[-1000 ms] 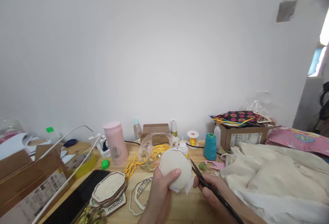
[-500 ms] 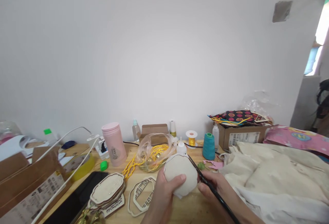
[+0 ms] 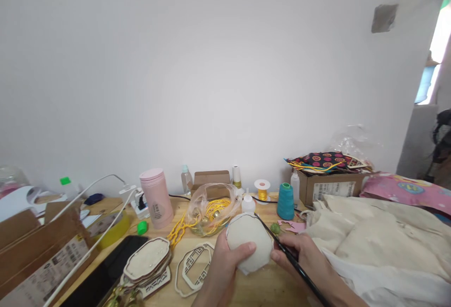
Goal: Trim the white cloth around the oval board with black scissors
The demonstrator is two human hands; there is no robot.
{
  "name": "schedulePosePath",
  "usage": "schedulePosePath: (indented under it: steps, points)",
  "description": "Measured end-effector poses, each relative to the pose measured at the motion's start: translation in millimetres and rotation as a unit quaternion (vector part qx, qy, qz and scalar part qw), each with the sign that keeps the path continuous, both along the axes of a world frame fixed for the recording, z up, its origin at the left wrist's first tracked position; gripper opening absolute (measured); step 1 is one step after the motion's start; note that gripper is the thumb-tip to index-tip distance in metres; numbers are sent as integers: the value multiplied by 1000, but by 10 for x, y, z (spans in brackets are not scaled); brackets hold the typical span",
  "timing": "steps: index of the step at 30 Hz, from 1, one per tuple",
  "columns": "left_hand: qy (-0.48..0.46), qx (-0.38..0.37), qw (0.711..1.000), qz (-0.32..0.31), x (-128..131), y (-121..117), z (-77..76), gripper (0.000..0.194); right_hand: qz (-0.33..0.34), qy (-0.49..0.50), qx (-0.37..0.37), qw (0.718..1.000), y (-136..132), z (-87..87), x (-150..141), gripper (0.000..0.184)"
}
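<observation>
My left hand (image 3: 229, 262) grips a cream, fabric-covered rounded piece (image 3: 249, 243) with a scalloped outline, its thumb lying across the front. A thin dark line runs along the piece's upper edge. In my right hand (image 3: 299, 255) is a long, slim black pen-like tool (image 3: 291, 257), held like a pen. Its narrow tip meets or nearly meets the top right edge of the piece; I cannot tell which. Just behind the piece stands a small white squeeze bottle (image 3: 248, 203). To the left of my left hand lies a wooden openwork frame (image 3: 192, 271).
Left are stacked wooden plaques (image 3: 146, 260), a black phone-like slab (image 3: 105, 274), a pink tumbler (image 3: 157, 199) and a cardboard box (image 3: 45, 250). Behind are a plastic bag (image 3: 211, 208) of yellow cords and a teal thread cone (image 3: 285, 202). Cream fabric (image 3: 380, 236) heaps on the right.
The piece and both hands sit very slightly lower in view, and the tool tip has shifted a little left along the top edge. Both grips are the same.
</observation>
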State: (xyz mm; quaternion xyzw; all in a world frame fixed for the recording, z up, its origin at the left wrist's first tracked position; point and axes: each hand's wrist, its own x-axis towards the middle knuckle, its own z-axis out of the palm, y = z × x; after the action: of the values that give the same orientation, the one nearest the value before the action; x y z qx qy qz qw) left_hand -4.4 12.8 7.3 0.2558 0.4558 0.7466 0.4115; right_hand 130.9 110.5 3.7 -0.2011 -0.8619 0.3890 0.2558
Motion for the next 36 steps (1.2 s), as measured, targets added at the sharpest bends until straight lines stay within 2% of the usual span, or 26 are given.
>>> schedulePosePath:
  steps: [3, 6, 10, 13, 18, 21, 24, 27, 32, 36]
  points:
    - [-7, 5, 1000, 16, 0, 5, 26, 56, 30, 16, -38, 999, -30, 53, 1, 37]
    - [-27, 14, 999, 29, -8, 7, 55, 51, 83, 60, -82, 991, -69, 96, 11, 43]
    - [-59, 24, 997, 41, -21, -1, 90, 48, 85, 96, -144, 981, -90, 75, 6, 48]
    - [-51, 26, 998, 38, -16, 2, 81, 48, 66, 132, -190, 971, -93, 26, -33, 45]
    - [1, 1, 1000, -5, 9, 26, 13, 48, -11, 177, -224, 958, -125, -34, -87, 42]
    - [0, -16, 1000, 2, -13, 35, -4, 51, -60, 223, -247, 941, -126, -64, -102, 35]
    - [-10, -17, 1000, 11, -60, 41, -7, 52, -77, 252, -286, 921, -110, -72, -120, 38]
    - [0, -21, 1000, 5, -83, 51, -29, 55, -67, 223, -273, 933, -116, -56, -129, 42]
    - [42, -24, 998, -39, -50, 75, -93, 55, -103, 209, -172, 957, -123, -74, -108, 34]
    - [-20, 3, 998, -52, -65, 74, -82, 55, -115, 207, -147, 960, -61, -125, -100, 29]
